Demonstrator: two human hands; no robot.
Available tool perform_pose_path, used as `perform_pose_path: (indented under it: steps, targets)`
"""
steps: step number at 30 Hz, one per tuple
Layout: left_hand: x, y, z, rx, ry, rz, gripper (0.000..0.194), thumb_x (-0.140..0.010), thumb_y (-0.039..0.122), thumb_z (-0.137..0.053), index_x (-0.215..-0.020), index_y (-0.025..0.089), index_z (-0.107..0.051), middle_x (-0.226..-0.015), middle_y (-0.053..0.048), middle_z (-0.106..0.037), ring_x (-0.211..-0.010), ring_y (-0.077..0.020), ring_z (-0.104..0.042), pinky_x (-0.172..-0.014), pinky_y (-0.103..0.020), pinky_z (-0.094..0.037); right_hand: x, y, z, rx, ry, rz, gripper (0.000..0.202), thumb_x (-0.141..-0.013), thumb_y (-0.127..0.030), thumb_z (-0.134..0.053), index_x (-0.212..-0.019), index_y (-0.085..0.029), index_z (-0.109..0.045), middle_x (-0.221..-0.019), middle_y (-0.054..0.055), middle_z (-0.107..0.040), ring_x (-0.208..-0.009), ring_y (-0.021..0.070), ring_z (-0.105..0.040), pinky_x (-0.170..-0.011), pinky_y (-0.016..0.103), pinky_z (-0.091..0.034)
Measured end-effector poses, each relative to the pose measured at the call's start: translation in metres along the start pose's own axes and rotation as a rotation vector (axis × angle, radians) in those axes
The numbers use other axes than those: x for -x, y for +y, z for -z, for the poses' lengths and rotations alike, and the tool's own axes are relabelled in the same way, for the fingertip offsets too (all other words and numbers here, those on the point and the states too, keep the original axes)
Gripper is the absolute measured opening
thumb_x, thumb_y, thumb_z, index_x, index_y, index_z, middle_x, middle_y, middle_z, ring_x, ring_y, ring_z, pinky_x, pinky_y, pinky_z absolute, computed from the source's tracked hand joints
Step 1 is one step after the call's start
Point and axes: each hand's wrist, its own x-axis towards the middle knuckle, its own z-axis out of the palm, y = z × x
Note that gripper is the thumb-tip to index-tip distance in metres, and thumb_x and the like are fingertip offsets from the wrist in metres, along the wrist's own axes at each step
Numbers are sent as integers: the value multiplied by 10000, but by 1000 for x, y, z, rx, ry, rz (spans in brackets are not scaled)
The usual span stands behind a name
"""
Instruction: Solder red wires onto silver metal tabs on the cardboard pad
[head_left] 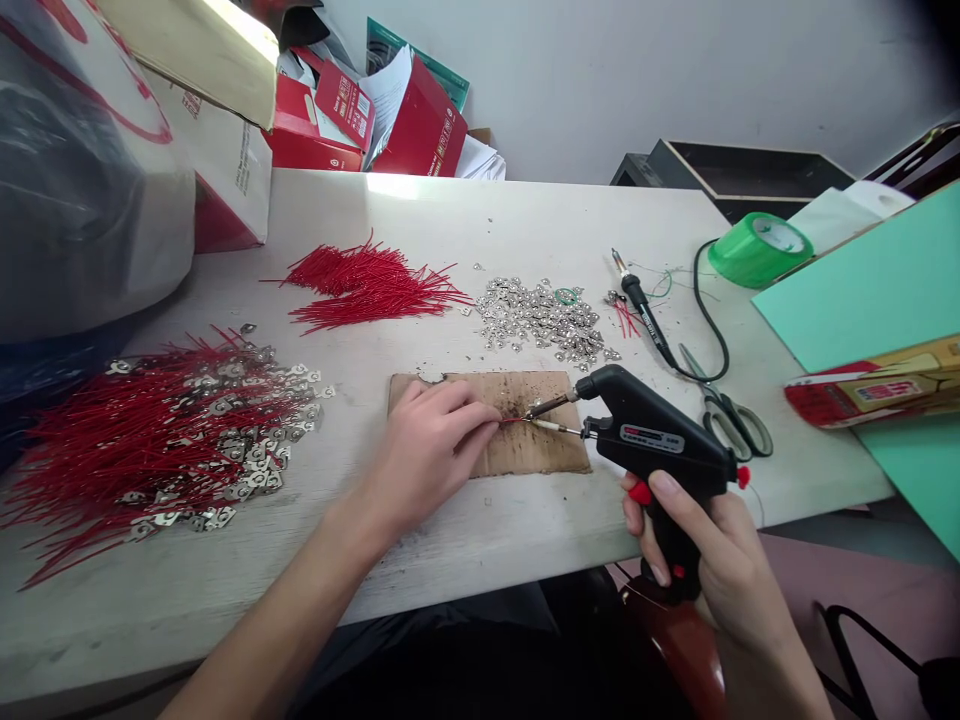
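My left hand (439, 445) rests over a brown cardboard piece (551, 455), its fingertips pinched on a short red wire (513, 419). My right hand (705, 545) is wrapped round the grip of a black soldering gun (651, 432) with a red trigger. The gun points left, and its tip meets the wire's end over the dark-stained middle of the cardboard. Whatever small metal part lies at the tip is too small to make out. Behind the cardboard lies a pile of small silver metal pieces (540, 318).
Loose red wires (367, 285) lie at the back; wires with metal ends (172, 430) are heaped at left. A soldering iron (649, 315), scissors (731, 415) and green tape (757, 250) are at right. A plastic bag (82, 190) and red boxes (427, 125) stand behind.
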Motion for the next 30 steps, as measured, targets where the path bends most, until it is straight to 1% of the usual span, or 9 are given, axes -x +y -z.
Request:
perform_pose_path:
  steps: [6,11,18,21,26,30]
  targets:
    - [-1,0,1,11,-8,3,145,-1047,188,-631,-1003,201,-769,-913,-10,-698,-826,-170,-618,-762,-365,-352,0,1,1,10,-8,5,445,-982,-607,-655,-936,-167,-694,-673,25,-649,-388,88,-462,-462,289,-336]
    - [0,0,0,14,-7,3,141,-1050,197,-631,-1012,207,-767,-926,-15,-704,-835,-172,-623,-769,-366,-357,0,1,1,-20,0,2,447,-970,-600,-676,-957,-157,-727,-678,32,-653,-385,89,-453,-437,285,-342]
    - [0,-1,0,12,-3,-2,132,-1054,212,-633,-1032,210,-763,-932,-20,-703,-840,-173,-630,-772,-363,-372,0,0,0,-62,12,-7,420,-957,-585,-699,-974,-166,-715,-707,33,-665,-381,90,-472,-417,276,-326]
    - [0,-1,-1,9,-7,1,134,-1053,211,-631,-1026,212,-763,-926,-20,-703,-842,-174,-633,-770,-360,-378,0,0,0,-44,15,-3,422,-953,-594,-697,-918,-174,-702,-704,41,-668,-377,95,-471,-416,285,-325]
    - [0,-1,-1,7,1,1,131,-1049,207,-637,-1019,211,-764,-927,-17,-705,-833,-171,-633,-767,-359,-377,-1,0,0,-28,17,-7,508,-943,-617,-698,-704,-171,-650,-701,67,-684,-377,78,-473,-421,274,-311]
    - [0,0,-1,17,-5,8,129,-1050,205,-638,-1025,209,-765,-940,-17,-707,-847,-169,-634,-781,-361,-382,-1,0,1,-10,15,1,532,-943,-619,-698,-660,-173,-636,-693,78,-697,-374,76,-465,-422,274,-306]
